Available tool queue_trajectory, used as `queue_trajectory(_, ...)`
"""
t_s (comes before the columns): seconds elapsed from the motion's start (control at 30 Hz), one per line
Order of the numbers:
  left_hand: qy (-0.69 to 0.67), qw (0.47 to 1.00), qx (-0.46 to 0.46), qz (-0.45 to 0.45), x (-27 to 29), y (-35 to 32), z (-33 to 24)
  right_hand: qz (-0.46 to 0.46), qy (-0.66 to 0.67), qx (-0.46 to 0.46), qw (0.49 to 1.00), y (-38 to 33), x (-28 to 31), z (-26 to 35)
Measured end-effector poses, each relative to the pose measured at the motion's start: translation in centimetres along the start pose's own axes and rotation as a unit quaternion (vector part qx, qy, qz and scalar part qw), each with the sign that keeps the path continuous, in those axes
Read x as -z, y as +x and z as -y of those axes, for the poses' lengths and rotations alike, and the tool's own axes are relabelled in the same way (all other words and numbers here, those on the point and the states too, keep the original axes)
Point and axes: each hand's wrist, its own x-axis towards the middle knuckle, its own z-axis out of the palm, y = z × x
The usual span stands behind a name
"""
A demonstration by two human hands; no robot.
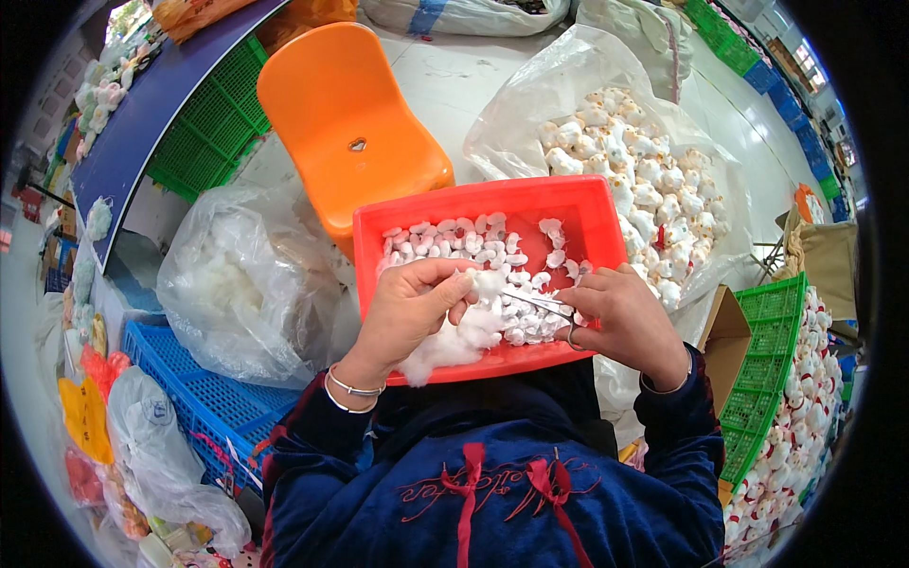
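A red plastic tray rests on my lap and holds several small white fabric pieces. My left hand grips a clump of white stuffing together with a small white piece at its fingertips. My right hand holds metal forceps, their tips pointing left into the piece by the left fingers. Both hands hover over the near half of the tray.
An orange chair stands beyond the tray. A clear bag of stuffing lies at left over a blue crate. A bag of small white toys sits at right, with a green crate of toys below it.
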Motion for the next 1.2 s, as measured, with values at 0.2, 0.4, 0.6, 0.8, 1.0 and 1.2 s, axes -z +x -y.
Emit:
queue_trajectory(0.2, 0.029, 0.999, -0.018, -0.018, 0.0, 0.0, -0.3, -0.003, 0.006, 0.006, 1.000, -0.1, 0.1, -0.1)
queue_trajectory(0.4, 0.027, 0.999, -0.017, 0.012, -0.2, -0.2, -0.6, -0.004, 0.017, -0.003, 1.000, -0.1, 0.2, 0.1)
queue_trajectory(0.6, 0.044, 0.998, -0.034, 0.042, -0.3, 0.1, 0.6, 0.020, 0.004, 0.006, 1.000, 0.6, -0.2, 0.8)
queue_trajectory(0.8, 0.071, 0.997, -0.021, 0.017, -0.3, -0.1, 0.2, 0.003, -0.020, -0.005, 1.000, 0.6, -1.0, 1.4)
queue_trajectory(1.0, -0.021, 0.999, -0.010, -0.031, 0.3, 0.0, 0.3, -0.050, 0.017, -0.011, 0.999, 0.0, 1.0, 0.7)
queue_trajectory(1.2, -0.005, 1.000, -0.013, -0.010, 0.1, -0.2, -0.1, -0.047, 0.004, 0.013, 0.999, 0.7, -0.7, 0.4)
